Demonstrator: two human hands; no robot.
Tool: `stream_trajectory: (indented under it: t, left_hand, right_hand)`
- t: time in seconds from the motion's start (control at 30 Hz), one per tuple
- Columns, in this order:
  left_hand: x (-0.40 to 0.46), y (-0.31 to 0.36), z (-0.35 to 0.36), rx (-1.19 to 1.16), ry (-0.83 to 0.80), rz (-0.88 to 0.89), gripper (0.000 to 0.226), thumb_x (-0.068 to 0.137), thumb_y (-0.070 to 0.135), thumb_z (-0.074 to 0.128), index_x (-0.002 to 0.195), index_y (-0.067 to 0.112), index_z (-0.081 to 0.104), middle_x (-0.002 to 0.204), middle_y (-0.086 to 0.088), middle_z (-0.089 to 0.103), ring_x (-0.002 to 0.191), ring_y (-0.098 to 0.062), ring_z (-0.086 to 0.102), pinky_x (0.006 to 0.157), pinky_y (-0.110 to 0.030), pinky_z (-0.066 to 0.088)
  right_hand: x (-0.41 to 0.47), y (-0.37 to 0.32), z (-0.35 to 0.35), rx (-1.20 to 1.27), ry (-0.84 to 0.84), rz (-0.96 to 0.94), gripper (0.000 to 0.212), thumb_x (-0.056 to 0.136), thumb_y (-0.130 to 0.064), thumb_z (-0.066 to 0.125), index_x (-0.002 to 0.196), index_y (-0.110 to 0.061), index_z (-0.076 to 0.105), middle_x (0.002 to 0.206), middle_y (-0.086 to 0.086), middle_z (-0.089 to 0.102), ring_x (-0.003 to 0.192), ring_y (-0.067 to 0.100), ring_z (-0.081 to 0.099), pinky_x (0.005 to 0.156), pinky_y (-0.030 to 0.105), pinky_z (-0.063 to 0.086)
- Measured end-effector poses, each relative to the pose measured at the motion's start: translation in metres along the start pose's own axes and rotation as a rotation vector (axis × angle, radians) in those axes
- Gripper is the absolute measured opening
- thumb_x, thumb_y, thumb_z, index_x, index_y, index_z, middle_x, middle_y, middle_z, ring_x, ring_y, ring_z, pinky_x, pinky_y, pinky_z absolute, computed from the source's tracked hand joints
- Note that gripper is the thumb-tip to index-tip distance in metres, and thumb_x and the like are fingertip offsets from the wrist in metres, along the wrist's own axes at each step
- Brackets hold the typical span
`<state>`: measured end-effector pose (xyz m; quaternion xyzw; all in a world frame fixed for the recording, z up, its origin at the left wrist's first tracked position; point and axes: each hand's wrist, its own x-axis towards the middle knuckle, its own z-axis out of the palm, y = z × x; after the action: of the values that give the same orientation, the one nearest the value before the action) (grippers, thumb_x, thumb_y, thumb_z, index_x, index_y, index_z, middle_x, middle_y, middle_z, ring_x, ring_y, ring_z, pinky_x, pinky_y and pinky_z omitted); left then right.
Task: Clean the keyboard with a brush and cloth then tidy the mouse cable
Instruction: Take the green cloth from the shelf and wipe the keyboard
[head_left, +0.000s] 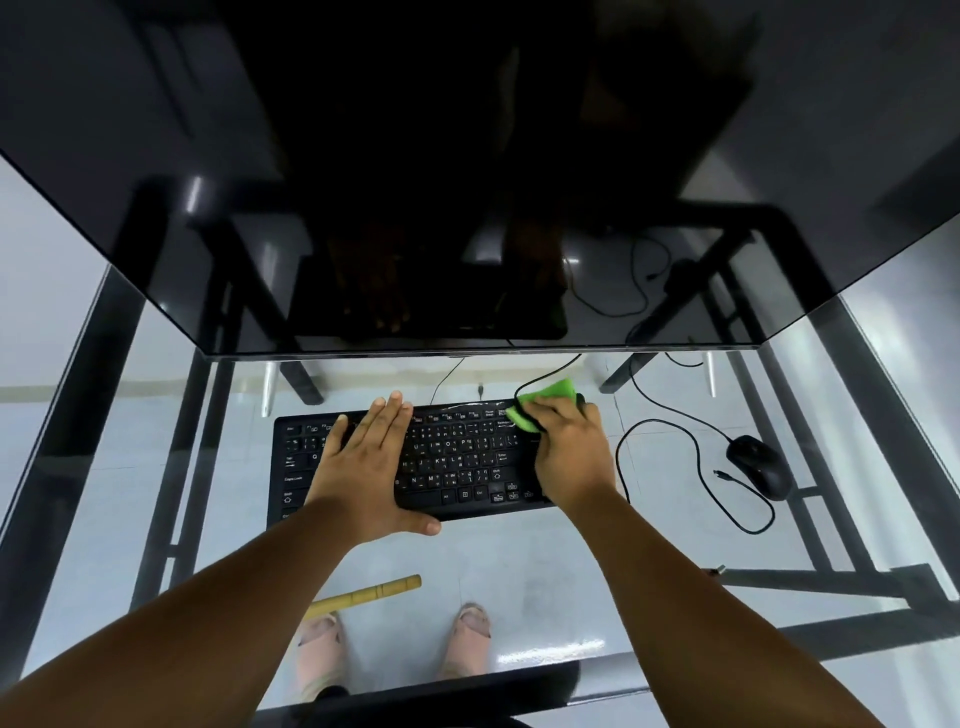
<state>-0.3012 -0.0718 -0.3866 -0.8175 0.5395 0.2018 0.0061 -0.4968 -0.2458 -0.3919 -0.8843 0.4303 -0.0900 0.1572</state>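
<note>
The fingers of the right hand are curled on a bright green cloth and press it on the far right corner of the flat black keyboard, I think to wipe there. The left hand lies flat, fingers straight and close together, on the left keys, probably to stop sliding on the glass desk. The yellow wooden brush handle lies near the front edge, put aside. The black mouse sits right, its black cable loose in loops, not yet tidied

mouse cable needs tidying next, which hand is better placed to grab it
Right. The right hand is at the keyboard's right end, nearest the cable and mouse, though it holds the green cloth. The left hand lies flat on the keys, farther away.
</note>
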Motion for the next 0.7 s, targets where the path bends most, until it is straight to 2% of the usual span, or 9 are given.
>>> stream_trajectory:
  t: [0.1,0.23,0.4,0.47,0.57,0.63,0.7]
  left_hand:
    - [-0.003,-0.010,-0.002,-0.012,0.005,-0.020,0.145,0.049,0.095,0.051,0.151,0.022,-0.022,0.158,0.005,-0.027,0.146,-0.012,-0.022,0.120,-0.048,-0.009]
    - [-0.008,-0.022,-0.003,0.006,-0.008,-0.066,0.147,0.048,0.094,0.053,0.151,0.020,-0.021,0.160,0.003,-0.024,0.147,-0.014,-0.022,0.120,-0.048,-0.009]
    - [-0.006,-0.019,-0.006,0.010,-0.026,-0.097,0.148,0.048,0.091,0.058,0.152,0.018,-0.017,0.161,0.001,-0.019,0.148,-0.017,-0.019,0.119,-0.046,-0.010]
    - [-0.004,-0.018,-0.007,0.027,-0.042,-0.101,0.148,0.048,0.090,0.059,0.152,0.017,-0.017,0.162,0.000,-0.019,0.148,-0.019,-0.018,0.120,-0.047,-0.009]
    - [-0.002,-0.016,-0.008,0.057,-0.067,-0.115,0.148,0.049,0.090,0.059,0.152,0.017,-0.018,0.161,-0.001,-0.020,0.148,-0.020,-0.018,0.120,-0.048,-0.009]
    - [-0.002,-0.015,-0.009,0.068,-0.075,-0.114,0.148,0.049,0.090,0.059,0.152,0.017,-0.018,0.161,-0.001,-0.021,0.148,-0.019,-0.019,0.120,-0.048,-0.009]
    - [-0.002,-0.015,-0.009,0.072,-0.079,-0.112,0.148,0.049,0.090,0.059,0.152,0.017,-0.017,0.161,-0.001,-0.021,0.148,-0.019,-0.018,0.120,-0.048,-0.009]
  right_hand:
    - [-0.008,0.010,-0.005,-0.012,0.033,0.062,0.056,0.081,0.004,0.047,0.125,-0.026,0.065,0.122,-0.010,0.061,0.097,0.024,0.045,0.079,0.034,0.052]
    - [0.002,0.000,-0.005,-0.005,0.066,0.241,0.051,0.080,0.003,0.043,0.119,-0.020,0.067,0.118,-0.002,0.060,0.095,0.028,0.042,0.081,0.037,0.047]
    - [-0.004,-0.010,-0.008,-0.041,-0.026,0.083,0.051,0.084,0.000,0.045,0.121,-0.028,0.064,0.120,-0.012,0.057,0.101,0.022,0.042,0.075,0.037,0.051]
    - [-0.002,0.000,-0.013,-0.073,-0.018,0.130,0.051,0.084,-0.002,0.044,0.121,-0.030,0.063,0.121,-0.013,0.056,0.101,0.021,0.042,0.074,0.037,0.052]
    - [0.002,0.006,-0.014,-0.052,0.038,0.297,0.051,0.083,-0.001,0.042,0.123,-0.026,0.062,0.121,-0.007,0.057,0.100,0.025,0.041,0.074,0.037,0.050]
    - [0.000,-0.001,-0.010,-0.042,0.035,0.277,0.053,0.082,0.001,0.043,0.125,-0.022,0.062,0.121,-0.004,0.057,0.097,0.026,0.040,0.079,0.035,0.047]
    - [-0.005,-0.006,-0.006,-0.028,-0.005,0.173,0.054,0.082,0.002,0.044,0.127,-0.024,0.062,0.123,-0.009,0.056,0.098,0.024,0.040,0.080,0.035,0.049]
